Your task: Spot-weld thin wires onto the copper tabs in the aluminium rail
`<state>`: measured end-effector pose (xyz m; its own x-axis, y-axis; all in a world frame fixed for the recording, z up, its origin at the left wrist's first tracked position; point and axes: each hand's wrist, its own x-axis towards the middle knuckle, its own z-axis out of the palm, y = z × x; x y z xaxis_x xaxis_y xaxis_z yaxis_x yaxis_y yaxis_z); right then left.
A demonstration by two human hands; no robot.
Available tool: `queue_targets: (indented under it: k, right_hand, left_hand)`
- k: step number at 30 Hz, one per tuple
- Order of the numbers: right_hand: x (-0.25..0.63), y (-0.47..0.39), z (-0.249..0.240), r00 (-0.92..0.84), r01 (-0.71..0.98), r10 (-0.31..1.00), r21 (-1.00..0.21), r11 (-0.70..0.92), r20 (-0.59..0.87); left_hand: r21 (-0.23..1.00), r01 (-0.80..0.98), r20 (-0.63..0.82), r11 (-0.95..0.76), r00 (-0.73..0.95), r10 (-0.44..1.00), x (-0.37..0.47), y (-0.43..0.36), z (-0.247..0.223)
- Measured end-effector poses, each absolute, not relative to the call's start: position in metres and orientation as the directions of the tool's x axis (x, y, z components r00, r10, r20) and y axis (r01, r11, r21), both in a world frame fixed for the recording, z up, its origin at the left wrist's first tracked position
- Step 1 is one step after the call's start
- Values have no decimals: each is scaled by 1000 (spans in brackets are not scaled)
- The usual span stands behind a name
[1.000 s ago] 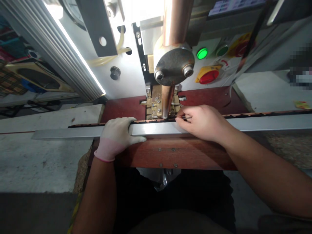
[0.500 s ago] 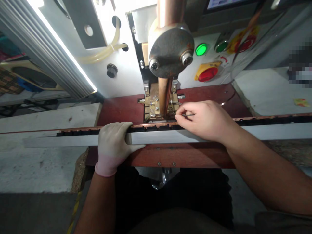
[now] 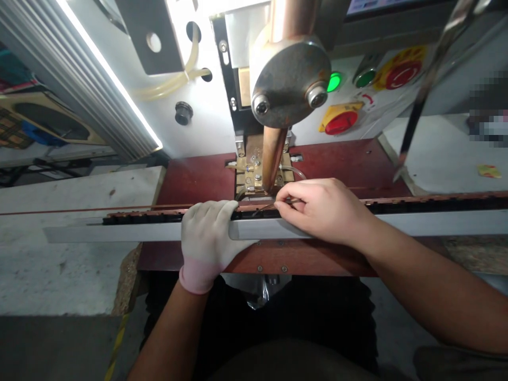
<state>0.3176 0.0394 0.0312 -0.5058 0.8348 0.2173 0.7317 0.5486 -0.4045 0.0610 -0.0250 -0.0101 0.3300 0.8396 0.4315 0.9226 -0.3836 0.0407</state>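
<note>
My left hand (image 3: 208, 238), in a white glove with a pink cuff, wraps over a long grey metal rail (image 3: 119, 232) with its thumb along the near face. A copper strip with black pieces (image 3: 138, 216) runs along the rail's far side. Bare, my right hand (image 3: 325, 209) pinches a thin dark rod (image 3: 264, 208) between thumb and fingertips; the rod's tip points left over the strip. Just beyond the fingers, a copper electrode (image 3: 273, 159) comes down onto a brass block (image 3: 250, 180).
The machine's panel has a lit green button (image 3: 334, 82), a red rotary switch (image 3: 341, 121) and a red stop button (image 3: 402, 74). White worktops stand at left (image 3: 59, 270) and right (image 3: 444, 153). A dark blurred strip (image 3: 416, 111) hangs at the upper right.
My left hand has moved right along the rail, closer to my right hand. My right hand has shifted slightly left and nearer, and the rod now reaches over the strip.
</note>
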Motion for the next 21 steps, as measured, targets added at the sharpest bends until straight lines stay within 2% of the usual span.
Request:
queue_targets:
  k: [9,17,21]
  right_hand:
    - [327,43,23,-435,844,873,-239,480,220]
    - [325,53,20,-337,908,930,-213,362,145]
    - [325,58,18,-332,906,935,-234,353,127]
  left_hand:
    - [49,907,381,-418,370,848,51,-12,-5]
    - [55,908,210,-414,395,894,41,10,5]
    - [70,905,193,-420,401,896,41,14,5]
